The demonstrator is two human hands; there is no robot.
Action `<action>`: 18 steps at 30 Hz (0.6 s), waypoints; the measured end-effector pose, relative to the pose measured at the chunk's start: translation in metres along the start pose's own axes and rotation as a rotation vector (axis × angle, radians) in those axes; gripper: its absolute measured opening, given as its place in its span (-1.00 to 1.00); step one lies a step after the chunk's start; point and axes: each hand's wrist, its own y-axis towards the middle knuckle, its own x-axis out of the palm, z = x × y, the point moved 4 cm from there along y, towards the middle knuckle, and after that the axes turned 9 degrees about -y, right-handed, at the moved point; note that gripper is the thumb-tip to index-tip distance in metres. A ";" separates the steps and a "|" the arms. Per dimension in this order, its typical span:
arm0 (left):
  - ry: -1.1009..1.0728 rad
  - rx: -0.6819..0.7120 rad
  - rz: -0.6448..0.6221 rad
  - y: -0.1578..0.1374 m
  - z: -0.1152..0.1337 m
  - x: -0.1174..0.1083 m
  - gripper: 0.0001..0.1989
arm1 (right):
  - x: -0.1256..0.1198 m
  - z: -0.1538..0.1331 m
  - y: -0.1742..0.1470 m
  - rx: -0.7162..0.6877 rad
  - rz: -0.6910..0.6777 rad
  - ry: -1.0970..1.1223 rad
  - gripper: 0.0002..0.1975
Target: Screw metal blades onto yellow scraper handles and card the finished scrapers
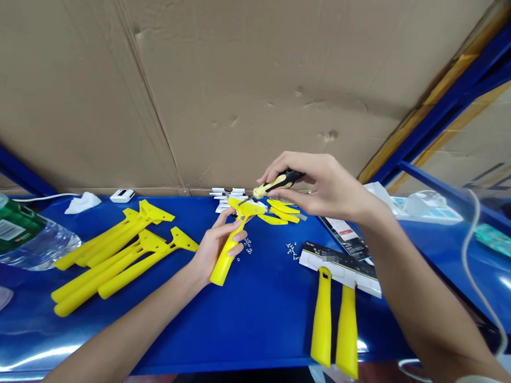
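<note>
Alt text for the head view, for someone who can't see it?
A person's left hand holds a yellow T-shaped tool while the right hand points a screwdriver at its head, above a blue table. Similar yellow tools lie at left; small screws and two yellow handles lie at right.

One screwdriver (276,183), one bottle (20,230) and at least eight yellow handles (223,265) show.

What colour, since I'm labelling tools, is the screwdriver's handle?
The screwdriver handle is pale yellow and black; see the head view.
</note>
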 end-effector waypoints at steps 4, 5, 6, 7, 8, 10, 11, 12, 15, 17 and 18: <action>-0.008 -0.007 -0.002 -0.001 0.000 0.001 -0.54 | -0.001 0.000 0.000 0.004 0.002 -0.008 -0.87; -0.012 -0.009 -0.003 -0.001 0.000 0.001 -0.54 | -0.001 0.000 0.000 0.003 0.001 -0.010 -0.87; -0.016 -0.012 -0.005 -0.001 0.000 0.001 -0.54 | 0.000 0.000 0.000 0.002 0.000 -0.012 -0.87; -0.019 -0.012 -0.005 -0.001 0.000 0.001 -0.54 | 0.000 0.001 0.000 0.000 0.000 -0.013 -0.87; -0.021 -0.012 -0.006 -0.001 0.000 0.001 -0.54 | 0.000 0.001 0.000 -0.004 0.001 -0.014 -0.87; -0.020 -0.010 -0.009 -0.001 0.000 0.000 -0.53 | 0.001 0.001 0.000 -0.022 0.007 -0.019 -0.86; -0.018 -0.009 -0.010 0.000 0.000 0.000 -0.53 | 0.001 0.001 0.000 -0.031 0.010 -0.025 -0.86; -0.015 -0.007 -0.010 0.000 0.000 0.000 -0.53 | 0.002 0.001 0.000 -0.042 0.014 -0.037 -0.86; -0.003 -0.008 -0.003 0.001 -0.002 -0.001 -0.50 | 0.004 -0.001 0.001 -0.091 0.027 -0.115 -0.87; 0.007 -0.013 0.010 0.001 -0.004 -0.002 -0.47 | 0.005 -0.002 0.000 -0.126 0.036 -0.194 -0.85; 0.011 -0.016 0.017 0.001 -0.004 -0.002 -0.46 | 0.006 -0.003 0.000 -0.136 0.039 -0.228 -0.84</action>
